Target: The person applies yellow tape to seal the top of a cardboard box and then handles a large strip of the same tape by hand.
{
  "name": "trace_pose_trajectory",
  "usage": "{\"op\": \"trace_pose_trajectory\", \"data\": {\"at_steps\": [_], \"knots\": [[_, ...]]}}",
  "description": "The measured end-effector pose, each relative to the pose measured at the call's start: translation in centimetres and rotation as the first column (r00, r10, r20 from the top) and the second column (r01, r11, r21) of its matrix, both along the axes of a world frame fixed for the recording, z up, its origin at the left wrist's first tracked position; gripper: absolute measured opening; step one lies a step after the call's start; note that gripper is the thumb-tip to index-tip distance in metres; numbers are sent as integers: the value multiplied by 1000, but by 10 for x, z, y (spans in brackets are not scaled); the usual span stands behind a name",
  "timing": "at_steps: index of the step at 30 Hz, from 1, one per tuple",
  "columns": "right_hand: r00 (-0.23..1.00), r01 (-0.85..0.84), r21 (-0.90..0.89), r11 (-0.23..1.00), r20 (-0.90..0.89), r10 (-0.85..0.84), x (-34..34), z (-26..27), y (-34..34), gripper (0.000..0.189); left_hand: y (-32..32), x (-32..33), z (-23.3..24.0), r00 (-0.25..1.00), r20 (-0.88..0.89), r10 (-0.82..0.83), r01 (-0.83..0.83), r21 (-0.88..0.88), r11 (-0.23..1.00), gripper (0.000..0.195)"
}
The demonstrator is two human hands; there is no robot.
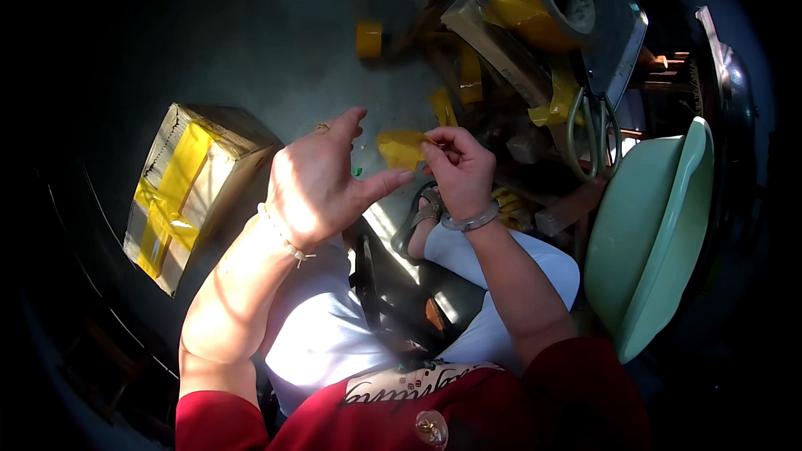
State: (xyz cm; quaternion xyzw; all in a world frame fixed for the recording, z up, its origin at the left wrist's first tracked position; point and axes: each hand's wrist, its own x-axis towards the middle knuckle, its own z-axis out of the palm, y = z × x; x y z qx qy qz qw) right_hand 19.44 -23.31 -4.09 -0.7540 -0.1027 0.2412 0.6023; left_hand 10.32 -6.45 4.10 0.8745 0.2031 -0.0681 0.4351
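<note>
Between the fingertips of my right hand (460, 166) is a short piece of yellow adhesive tape (400, 149), its free end pointing left. My left hand (319, 178) is spread just beside it, thumb stretched toward the tape's lower edge; I see nothing held in it, though its palm is hidden. On the floor to the left stands a cardboard box (216, 169) with crossed strips of yellow tape (182, 169) on its sides. A large roll of yellow tape (520, 0) lies at the upper right on a metal-edged surface (617, 44).
Scissors (586, 138) with looped handles hang at that surface's near edge, beside dangling tape (561, 97). A pale green plastic basin (633, 225) leans at the right. Farther off sits a small yellow tape roll (368, 39). My sandalled foot (423, 225) is below my hands.
</note>
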Motion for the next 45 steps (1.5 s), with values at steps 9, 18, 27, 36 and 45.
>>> {"op": "trace_pose_trajectory", "data": {"at_steps": [9, 18, 27, 36, 45], "knots": [[920, -167, 194, 967, -321, 223, 4, 105, -73, 7, -32, 9, 2, 920, 291, -264, 365, -384, 848, 21], [603, 390, 179, 903, 692, -397, 172, 173, -143, 10, -40, 13, 7, 828, 304, -472, 523, -115, 844, 35], [312, 190, -697, 692, 711, 630, 197, 113, -169, 25, -31, 7, -14, 833, 241, -498, 484, 119, 867, 24], [479, 3, -187, 982, 863, 163, 88, 153, -96, 18, -19, -7, -15, 903, 68, -424, 408, 174, 896, 26], [963, -209, -613, 762, 5, 269, 83, -163, -41, 28, 16, -36, -1, 923, 87, -375, 366, 101, 925, 36]]}}
